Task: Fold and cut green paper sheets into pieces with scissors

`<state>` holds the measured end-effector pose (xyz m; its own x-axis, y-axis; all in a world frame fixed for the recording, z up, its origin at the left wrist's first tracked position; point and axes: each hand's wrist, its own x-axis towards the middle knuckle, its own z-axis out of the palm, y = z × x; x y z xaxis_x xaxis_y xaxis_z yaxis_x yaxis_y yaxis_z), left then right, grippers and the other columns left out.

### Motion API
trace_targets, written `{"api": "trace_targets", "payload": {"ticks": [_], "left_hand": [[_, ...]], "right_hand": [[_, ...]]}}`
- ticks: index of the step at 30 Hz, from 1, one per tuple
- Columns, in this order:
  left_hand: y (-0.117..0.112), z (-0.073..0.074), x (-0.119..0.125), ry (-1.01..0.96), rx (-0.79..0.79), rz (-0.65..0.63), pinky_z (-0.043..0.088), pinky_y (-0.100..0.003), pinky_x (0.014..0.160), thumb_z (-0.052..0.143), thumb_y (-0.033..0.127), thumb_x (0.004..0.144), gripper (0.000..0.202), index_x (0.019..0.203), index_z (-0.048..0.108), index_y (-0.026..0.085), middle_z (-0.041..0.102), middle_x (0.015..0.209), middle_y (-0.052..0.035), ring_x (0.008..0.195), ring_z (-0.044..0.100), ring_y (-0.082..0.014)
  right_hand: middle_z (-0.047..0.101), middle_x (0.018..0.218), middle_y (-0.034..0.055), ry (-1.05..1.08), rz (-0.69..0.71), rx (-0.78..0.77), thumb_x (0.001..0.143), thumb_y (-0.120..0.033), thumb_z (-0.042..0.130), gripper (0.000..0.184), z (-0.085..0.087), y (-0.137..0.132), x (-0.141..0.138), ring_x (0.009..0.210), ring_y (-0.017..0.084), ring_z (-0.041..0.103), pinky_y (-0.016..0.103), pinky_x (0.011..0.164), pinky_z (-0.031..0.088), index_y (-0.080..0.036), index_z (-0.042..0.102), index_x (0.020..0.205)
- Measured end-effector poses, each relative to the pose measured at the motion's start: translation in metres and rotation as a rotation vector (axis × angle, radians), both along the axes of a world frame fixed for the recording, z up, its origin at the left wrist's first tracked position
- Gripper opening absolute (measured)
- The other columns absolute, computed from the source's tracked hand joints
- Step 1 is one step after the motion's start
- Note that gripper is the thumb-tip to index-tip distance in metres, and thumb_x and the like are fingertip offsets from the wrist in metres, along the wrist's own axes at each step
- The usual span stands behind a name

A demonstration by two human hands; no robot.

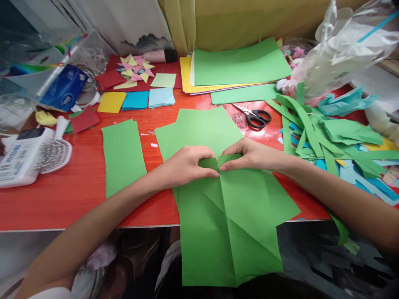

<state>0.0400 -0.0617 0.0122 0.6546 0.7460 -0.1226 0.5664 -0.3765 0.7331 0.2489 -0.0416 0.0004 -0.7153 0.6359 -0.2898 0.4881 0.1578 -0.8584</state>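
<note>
A large green paper sheet (230, 224) lies over the front edge of the red table (62, 199), creased along diagonal lines. My left hand (183, 166) pinches its top fold from the left. My right hand (249, 154) pinches the same fold from the right. The fingertips of both meet at the paper's upper middle. More green sheets (202, 128) lie under and behind it.
A green strip (122, 155) lies at the left. Scissors (257, 116) lie behind my right hand. Green offcuts (314, 128) pile at the right, under a plastic bag (343, 45). Stacked paper (240, 66), small coloured squares (137, 99) and a white brush (51, 153) are around.
</note>
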Motion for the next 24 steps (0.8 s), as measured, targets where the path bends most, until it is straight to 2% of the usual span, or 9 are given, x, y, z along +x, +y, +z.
{"api": "trace_targets", "payload": {"ticks": [4, 9, 17, 24], "left_hand": [[-0.0018, -0.0013, 0.0010, 0.030, 0.006, -0.004, 0.035, -0.023, 0.062, 0.062, 0.036, 0.076, 0.021, 0.080, 0.063, 0.015, 0.057, 0.074, 0.0021, 0.069, 0.050, -0.0113], [-0.0030, -0.0010, 0.0021, 0.083, 0.008, -0.004, 0.032, -0.023, 0.057, 0.060, 0.038, 0.077, 0.024, 0.077, 0.063, 0.015, 0.056, 0.070, 0.0017, 0.065, 0.048, -0.0108], [-0.0050, -0.0006, 0.0021, 0.042, 0.062, 0.024, 0.033, -0.023, 0.060, 0.062, 0.034, 0.077, 0.018, 0.074, 0.062, 0.016, 0.055, 0.068, 0.0029, 0.066, 0.048, -0.0105], [-0.0068, -0.0001, 0.0029, 0.031, 0.143, 0.020, 0.035, -0.024, 0.064, 0.060, 0.032, 0.078, 0.015, 0.076, 0.062, 0.017, 0.058, 0.074, 0.0002, 0.071, 0.051, -0.0131]], "right_hand": [[0.021, 0.058, -0.0053, -0.043, 0.056, 0.031, 0.075, -0.045, 0.063, 0.034, 0.0017, -0.0008, 0.0010, 0.051, 0.007, 0.019, 0.024, 0.043, 0.015, -0.017, 0.051, 0.060], [0.020, 0.057, -0.0054, -0.042, 0.061, 0.036, 0.077, -0.045, 0.061, 0.038, 0.0020, -0.0008, -0.0009, 0.050, 0.007, 0.019, 0.024, 0.043, 0.015, -0.017, 0.045, 0.056], [0.024, 0.057, -0.0051, -0.014, 0.051, 0.004, 0.078, -0.045, 0.060, 0.033, 0.0010, 0.0005, -0.0002, 0.051, 0.007, 0.021, 0.024, 0.044, 0.017, -0.017, 0.056, 0.062], [0.027, 0.058, -0.0050, 0.014, 0.030, -0.035, 0.077, -0.046, 0.061, 0.032, 0.0003, 0.0026, 0.0000, 0.052, 0.007, 0.023, 0.025, 0.046, 0.019, -0.017, 0.058, 0.064]]}}
